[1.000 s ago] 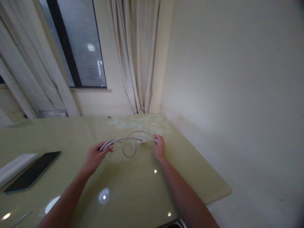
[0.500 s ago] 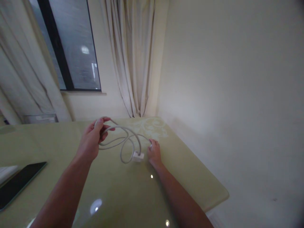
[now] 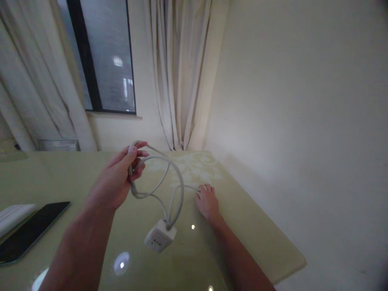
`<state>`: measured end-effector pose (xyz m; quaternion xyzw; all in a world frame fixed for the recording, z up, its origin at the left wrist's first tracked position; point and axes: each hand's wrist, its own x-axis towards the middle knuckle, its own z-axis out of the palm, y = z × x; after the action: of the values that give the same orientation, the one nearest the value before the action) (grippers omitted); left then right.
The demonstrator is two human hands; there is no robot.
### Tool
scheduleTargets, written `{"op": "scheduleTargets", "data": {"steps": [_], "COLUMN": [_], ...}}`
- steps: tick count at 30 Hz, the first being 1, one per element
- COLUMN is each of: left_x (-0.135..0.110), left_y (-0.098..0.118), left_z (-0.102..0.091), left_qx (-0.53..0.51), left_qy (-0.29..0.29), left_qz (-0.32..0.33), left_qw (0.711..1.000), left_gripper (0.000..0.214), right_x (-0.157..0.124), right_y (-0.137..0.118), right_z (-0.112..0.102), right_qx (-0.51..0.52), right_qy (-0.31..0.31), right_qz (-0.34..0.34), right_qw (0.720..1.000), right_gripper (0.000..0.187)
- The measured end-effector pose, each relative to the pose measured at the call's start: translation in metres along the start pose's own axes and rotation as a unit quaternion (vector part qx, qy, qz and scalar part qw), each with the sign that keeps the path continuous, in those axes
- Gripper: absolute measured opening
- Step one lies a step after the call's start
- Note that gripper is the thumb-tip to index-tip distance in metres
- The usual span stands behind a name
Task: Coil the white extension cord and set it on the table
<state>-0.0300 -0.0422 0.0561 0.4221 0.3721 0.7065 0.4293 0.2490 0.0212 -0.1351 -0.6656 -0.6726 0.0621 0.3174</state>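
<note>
My left hand (image 3: pixel 115 180) is raised above the table, its fingers closed round loops of a pale extension cord (image 3: pixel 181 178). From the loops hangs the cord's white socket block (image 3: pixel 160 237), tilted, with socket holes showing on one face. Low over the tabletop to the right, my right hand (image 3: pixel 207 203) has its fingers curled on the thin far stretch of the cord. What lies under those fingers is hidden.
The glossy greenish table (image 3: pixel 257 238) ends at a corner on the right, beside a bare wall (image 3: pixel 297 121). A black flat tablet-like slab (image 3: pixel 33 230) and a white object (image 3: pixel 13 216) lie at the left. Curtains (image 3: pixel 178 72) and a window (image 3: pixel 106 52) stand behind.
The socket block has swung nearer to me and left, now hanging lower in view. My right hand has shifted slightly right with the cord. The view has turned a little left.
</note>
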Motion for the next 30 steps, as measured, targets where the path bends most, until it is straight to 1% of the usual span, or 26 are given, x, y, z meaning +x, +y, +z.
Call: {"op": "scheduleTargets", "data": {"steps": [2, 3, 4, 5, 6, 7, 8, 9, 10, 11, 13, 15, 17, 20, 22, 24, 26, 28, 30], "left_x": [-0.003, -0.004, -0.004, -0.004, -0.004, -0.004, -0.003, -0.003, -0.003, -0.002, -0.001, 0.001, 0.004, 0.010, 0.013, 0.016, 0.016, 0.013, 0.009], "left_y": [0.004, 0.006, 0.007, 0.007, 0.006, 0.005, 0.004, 0.002, 0.000, -0.002, -0.004, -0.006, -0.008, -0.011, -0.015, -0.019, -0.022, -0.024, -0.025], "left_z": [0.001, 0.002, 0.003, 0.004, 0.005, 0.006, 0.006, 0.006, 0.005, 0.004, -0.001, -0.006, -0.010, -0.014, -0.016, -0.016, -0.013, -0.007, -0.001], "left_qx": [-0.010, -0.014, -0.018, -0.022, -0.025, -0.027, -0.027, -0.022, -0.011, 0.005, 0.060, 0.145, 0.243, 0.358, 0.380, 0.361, 0.337, 0.343, 0.367], "left_qy": [-0.005, 0.001, 0.009, 0.016, 0.021, 0.021, 0.020, 0.018, 0.016, 0.015, 0.008, -0.006, -0.021, -0.040, -0.038, -0.024, -0.019, -0.039, -0.056], "left_qz": [0.012, 0.022, 0.032, 0.040, 0.046, 0.048, 0.051, 0.055, 0.063, 0.075, 0.106, 0.146, 0.190, 0.229, 0.233, 0.228, 0.221, 0.224, 0.245], "left_qw": [1.000, 1.000, 0.999, 0.999, 0.998, 0.998, 0.998, 0.998, 0.998, 0.997, 0.992, 0.979, 0.951, 0.905, 0.894, 0.904, 0.915, 0.911, 0.895], "left_gripper": [0.032, 0.031, 0.030, 0.029, 0.030, 0.031, 0.033, 0.036, 0.039, 0.042, 0.047, 0.049, 0.047, 0.039, 0.035, 0.032, 0.031, 0.031, 0.031], "right_x": [0.001, 0.003, 0.005, 0.007, 0.009, 0.010, 0.011, 0.012, 0.012, 0.012, 0.011, 0.010, 0.011, 0.016, 0.021, 0.026, 0.028, 0.028, 0.025], "right_y": [-0.013, -0.023, -0.035, -0.051, -0.069, -0.088, -0.107, -0.125, -0.142, -0.155, -0.172, -0.177, -0.175, -0.166, -0.160, -0.157, -0.156, -0.157, -0.161], "right_z": [-0.015, -0.023, -0.033, -0.043, -0.054, -0.064, -0.074, -0.083, -0.091, -0.097, -0.104, -0.107, -0.110, -0.121, -0.130, -0.138, -0.141, -0.141, -0.140], "right_qx": [0.016, 0.051, 0.100, 0.202, 0.331, 0.432, 0.491, 0.517, 0.523, 0.516, 0.506, 0.514, 0.542, 0.602, 0.647, 0.688, 0.713, 0.716, 0.703], "right_qy": [-0.006, 0.003, 0.015, 0.032, 0.038, 0.003, -0.046, -0.096, -0.139, -0.157, -0.120, -0.080, -0.091, -0.136, -0.136, -0.094, -0.027, 0.046, 0.121], "right_qz": [0.012, 0.002, -0.022, -0.063, -0.109, -0.156, -0.192, -0.213, -0.217, -0.221, -0.219, -0.203, -0.172, -0.113, -0.077, -0.057, -0.054, -0.062, -0.074], "right_qw": [1.000, 0.999, 0.995, 0.977, 0.937, 0.888, 0.848, 0.824, 0.813, 0.812, 0.825, 0.829, 0.817, 0.779, 0.746, 0.718, 0.699, 0.694, 0.697], "right_gripper": [0.022, 0.025, 0.032, 0.040, 0.050, 0.058, 0.057, 0.054, 0.047, 0.039, 0.027, 0.021, 0.020, 0.024, 0.023, 0.021, 0.020, 0.020, 0.022]}}
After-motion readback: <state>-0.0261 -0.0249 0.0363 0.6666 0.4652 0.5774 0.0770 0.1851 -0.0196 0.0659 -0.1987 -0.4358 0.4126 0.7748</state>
